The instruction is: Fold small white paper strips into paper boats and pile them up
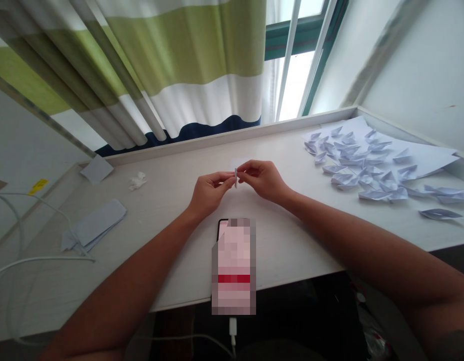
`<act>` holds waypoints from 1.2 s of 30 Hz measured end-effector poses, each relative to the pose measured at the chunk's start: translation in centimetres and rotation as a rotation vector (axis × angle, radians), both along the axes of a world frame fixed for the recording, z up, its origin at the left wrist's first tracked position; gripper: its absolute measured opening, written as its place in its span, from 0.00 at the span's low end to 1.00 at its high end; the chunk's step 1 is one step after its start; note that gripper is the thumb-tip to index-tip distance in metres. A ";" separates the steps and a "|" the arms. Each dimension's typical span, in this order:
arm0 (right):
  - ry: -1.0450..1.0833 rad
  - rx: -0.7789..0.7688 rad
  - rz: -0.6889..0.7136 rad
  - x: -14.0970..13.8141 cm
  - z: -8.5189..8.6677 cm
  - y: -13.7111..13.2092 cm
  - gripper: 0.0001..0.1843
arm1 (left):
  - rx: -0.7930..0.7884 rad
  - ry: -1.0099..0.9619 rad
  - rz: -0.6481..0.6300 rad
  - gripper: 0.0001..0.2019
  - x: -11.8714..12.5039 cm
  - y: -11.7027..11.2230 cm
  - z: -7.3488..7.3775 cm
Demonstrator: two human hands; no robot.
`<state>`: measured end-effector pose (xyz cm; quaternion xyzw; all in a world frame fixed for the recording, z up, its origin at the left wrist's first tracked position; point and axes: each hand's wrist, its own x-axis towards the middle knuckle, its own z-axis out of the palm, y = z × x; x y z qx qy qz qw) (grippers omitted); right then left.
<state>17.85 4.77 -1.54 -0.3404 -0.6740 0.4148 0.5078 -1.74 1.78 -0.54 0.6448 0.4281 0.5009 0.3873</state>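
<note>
Above the middle of the white table, a small folded piece of white paper (236, 178) is held nearly upright, seen almost edge-on. My left hand (211, 193) pinches it from the left between thumb and fingers. From the right, my right hand (262, 179) grips the same paper with closed fingertips. The exact folds are too small to make out. Nearer to me, below both hands, a phone (234, 255) with a blurred-out screen lies at the table's front edge. Many folded paper boats (362, 160) cluster on the right, some resting on larger white sheets (431, 150).
At the left lie a stack of white paper (98, 223), a square sheet (97, 169) and a crumpled tissue (137, 181). White cables (40, 259) cross the left side. A raised rim (202, 136) runs along the back, before a striped curtain (194, 45). A charging plug (232, 327) hangs below the phone.
</note>
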 end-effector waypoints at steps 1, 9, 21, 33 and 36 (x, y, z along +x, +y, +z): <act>-0.009 0.010 0.013 0.0 0.0 -0.1 0.14 | 0.000 -0.001 0.006 0.15 0.0 0.0 0.0; -0.041 -0.006 0.068 0.3 0.2 0.0 0.20 | -0.066 -0.073 0.031 0.22 0.2 -0.6 0.7; -0.165 0.111 -0.068 -0.1 0.3 -0.6 0.08 | -0.017 -0.074 -0.031 0.16 0.3 -0.2 -0.1; -0.381 0.240 -0.066 0.1 0.5 -0.4 0.09 | 0.047 0.041 0.030 0.15 0.4 -0.6 -0.2; -0.600 0.342 -0.156 -0.5 1.0 -1.1 0.11 | 0.096 0.087 0.080 0.13 0.6 -0.8 -0.2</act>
